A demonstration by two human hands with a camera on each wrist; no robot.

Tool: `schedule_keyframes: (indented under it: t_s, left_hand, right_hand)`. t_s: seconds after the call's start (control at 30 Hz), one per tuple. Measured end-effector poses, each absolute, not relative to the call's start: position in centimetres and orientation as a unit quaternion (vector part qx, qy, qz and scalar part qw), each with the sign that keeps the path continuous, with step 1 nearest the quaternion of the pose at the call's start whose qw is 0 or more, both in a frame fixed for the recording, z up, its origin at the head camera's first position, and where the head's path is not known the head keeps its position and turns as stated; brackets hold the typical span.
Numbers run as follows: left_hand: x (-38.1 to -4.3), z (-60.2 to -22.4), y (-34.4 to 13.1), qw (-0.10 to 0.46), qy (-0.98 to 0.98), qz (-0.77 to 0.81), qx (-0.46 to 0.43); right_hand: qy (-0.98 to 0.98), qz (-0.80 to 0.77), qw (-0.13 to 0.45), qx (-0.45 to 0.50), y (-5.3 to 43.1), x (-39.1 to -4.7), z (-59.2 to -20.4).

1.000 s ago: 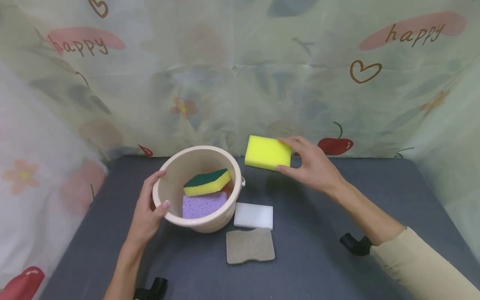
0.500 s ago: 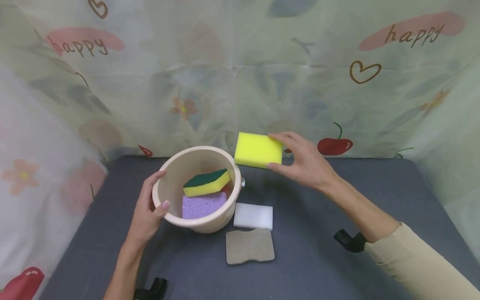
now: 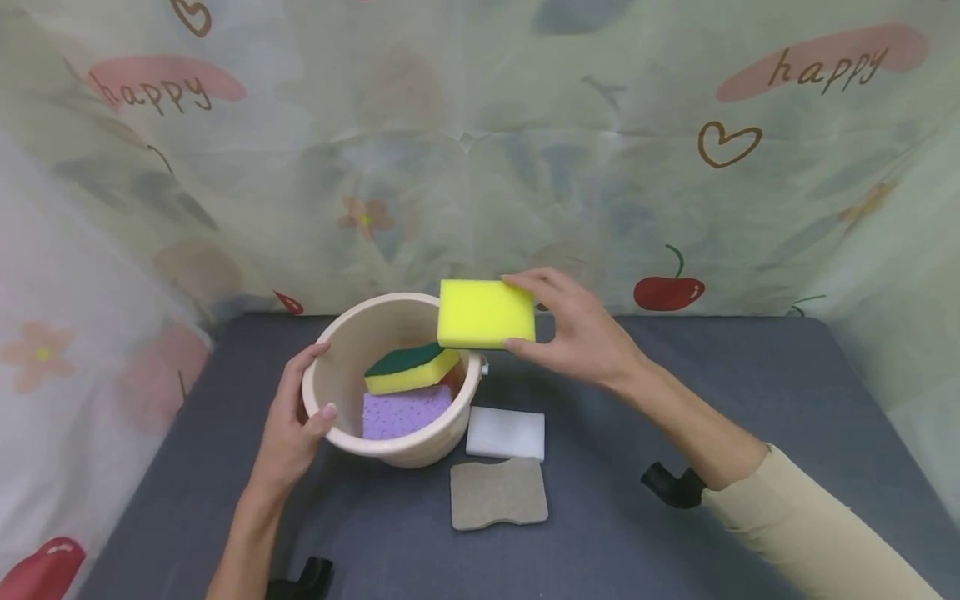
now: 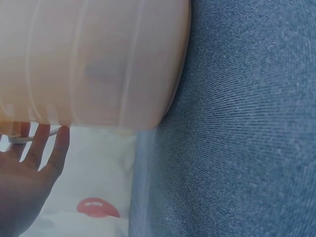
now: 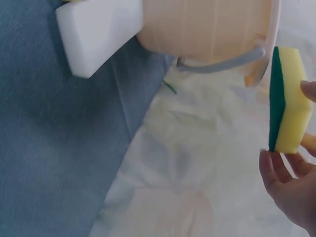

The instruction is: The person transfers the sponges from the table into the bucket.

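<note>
A cream bucket stands on the table, its mouth facing up toward the head camera. My left hand grips its left rim, thumb over the edge; in the left wrist view, fingers lie along the bucket wall. Between thumb and fingers my right hand holds a yellow sponge, which overlaps the bucket's right rim in the head view. The right wrist view shows that sponge's green scouring layer. Inside the bucket, a green-and-yellow sponge rests on a purple sponge, with something reddish partly hidden behind.
A white sponge block lies right of the bucket, and a grey-brown flat sponge with a notched edge lies nearer me. The bucket's grey handle hangs at its far side. A patterned curtain closes off the back and sides.
My right hand has carried the yellow sponge left, from beside the bucket to over its right rim. My left hand and the bucket have stayed put.
</note>
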State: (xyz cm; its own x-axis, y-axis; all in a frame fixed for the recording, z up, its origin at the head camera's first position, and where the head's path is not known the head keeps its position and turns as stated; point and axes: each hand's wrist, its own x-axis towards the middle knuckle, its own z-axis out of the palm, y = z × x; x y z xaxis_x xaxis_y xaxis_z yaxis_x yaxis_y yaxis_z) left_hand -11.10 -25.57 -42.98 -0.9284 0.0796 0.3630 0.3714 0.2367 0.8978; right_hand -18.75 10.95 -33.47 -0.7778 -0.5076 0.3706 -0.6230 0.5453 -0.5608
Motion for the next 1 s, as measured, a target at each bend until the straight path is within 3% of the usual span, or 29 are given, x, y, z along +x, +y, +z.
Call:
schedule_keyframes:
  t_s: [1.0]
  left_hand:
    - [-11.0,-42.7,-25.1,0.129,-0.76,-0.622,-0.133]
  right_hand:
    - [-0.844,0.37,0.062,0.382,5.3,-17.3,-34.1]
